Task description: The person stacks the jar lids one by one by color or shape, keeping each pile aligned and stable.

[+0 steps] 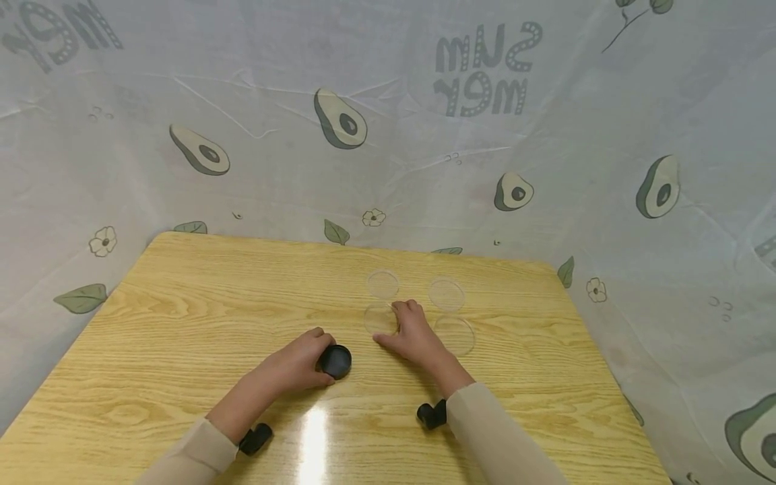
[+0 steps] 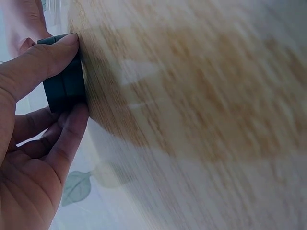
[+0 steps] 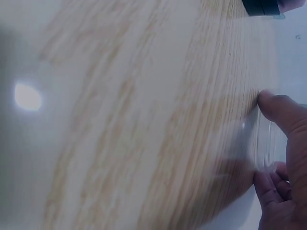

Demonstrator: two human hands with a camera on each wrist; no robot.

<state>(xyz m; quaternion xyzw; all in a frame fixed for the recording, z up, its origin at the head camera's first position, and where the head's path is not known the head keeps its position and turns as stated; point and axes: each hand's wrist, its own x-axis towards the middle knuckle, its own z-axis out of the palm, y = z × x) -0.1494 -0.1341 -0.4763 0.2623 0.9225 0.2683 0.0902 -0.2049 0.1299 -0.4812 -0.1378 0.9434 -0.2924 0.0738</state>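
Observation:
My left hand grips a short black round container between thumb and fingers, close over the wooden table. In the left wrist view a seam runs around the side of the black container, and its raised rim shows from the head. To the right, my right hand has its thumb and fingertips on opposite sides of a clear round dish. Seen from the right wrist, the clear dish sits low at the tabletop between thumb and fingers. Part of it is hidden by the hand.
More clear round dishes stand around the right hand: one behind, one at the back right and one beside the wrist. A hanging patterned cloth borders the wooden table at the back and sides.

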